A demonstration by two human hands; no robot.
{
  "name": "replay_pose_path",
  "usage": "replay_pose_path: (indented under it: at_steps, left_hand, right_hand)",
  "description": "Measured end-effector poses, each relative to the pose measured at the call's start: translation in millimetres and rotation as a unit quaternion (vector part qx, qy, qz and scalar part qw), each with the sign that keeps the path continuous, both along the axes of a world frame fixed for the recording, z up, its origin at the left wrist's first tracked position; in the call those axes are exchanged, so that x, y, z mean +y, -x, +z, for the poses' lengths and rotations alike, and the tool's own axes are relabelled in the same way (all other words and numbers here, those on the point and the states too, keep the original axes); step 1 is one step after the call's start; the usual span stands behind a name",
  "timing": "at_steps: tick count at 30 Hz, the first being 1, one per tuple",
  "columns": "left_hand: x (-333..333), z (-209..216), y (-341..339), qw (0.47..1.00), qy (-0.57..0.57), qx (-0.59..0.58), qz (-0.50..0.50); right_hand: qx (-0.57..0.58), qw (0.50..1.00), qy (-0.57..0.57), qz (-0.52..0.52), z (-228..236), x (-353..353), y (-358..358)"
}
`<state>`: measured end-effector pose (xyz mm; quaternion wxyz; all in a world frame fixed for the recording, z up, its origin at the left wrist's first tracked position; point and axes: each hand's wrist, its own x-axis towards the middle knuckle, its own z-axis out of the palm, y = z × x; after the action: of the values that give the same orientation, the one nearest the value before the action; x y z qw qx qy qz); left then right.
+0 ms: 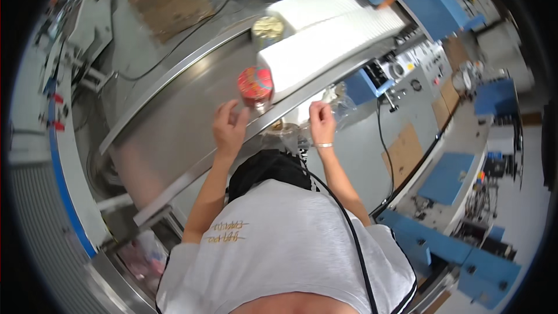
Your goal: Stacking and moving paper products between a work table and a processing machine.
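Observation:
My left hand (229,128) is over the near edge of a metal trough (192,96), its thumb and fingers apart, with nothing seen in it. Just beyond its fingertips stands a round red patterned stack or tub (254,83), beside long rows of thin white pieces (331,46) packed face to face. My right hand (321,121) is curled up beside a clear plastic bag (344,109); whatever its fingers hold, if anything, is hidden. At the far side of the trough sits a round yellowish-green patterned stack or tub (268,30).
Below the trough's near edge more clear plastic (285,132) bunches near my waist. A machine panel with knobs (415,72) stands to the right. Flat cardboard (402,152) lies on the floor, with a black cable (383,139) beside it. Blue cabinets (444,177) line the right.

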<state>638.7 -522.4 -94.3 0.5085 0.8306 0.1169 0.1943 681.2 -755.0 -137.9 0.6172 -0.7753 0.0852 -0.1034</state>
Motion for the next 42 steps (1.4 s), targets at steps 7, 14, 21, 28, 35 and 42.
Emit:
replay_pose_path:
  at_steps: [7, 14, 21, 28, 35, 42]
  left_hand:
    - [-16, 19, -34, 0.981, -0.167, -0.093, -0.031]
    - [1, 9, -58, 0.974, -0.160, -0.103, -0.121]
    - [26, 17, -56, 0.973, -0.179, -0.107, -0.093]
    - [62, 8, -65, 0.975, -0.196, -0.108, 0.006]
    - [96, 11, -67, 0.973, -0.208, -0.078, 0.060]
    - [114, 15, -77, 0.974, -0.212, 0.011, 0.082]
  right_hand:
    - [-0.336, 0.854, 0.348, 0.191, 105, 61, -43]
    - [-0.256, 0.819, 0.458, 0.232, 92, 61, -51]
    - [-0.234, 0.807, 0.483, 0.246, 104, 55, -49]
    - [-0.214, 0.788, 0.520, 0.251, 100, 51, -51]
    - [-0.213, 0.778, 0.531, 0.261, 103, 52, -50]
    - [-0.218, 0.754, 0.553, 0.278, 101, 46, -55]
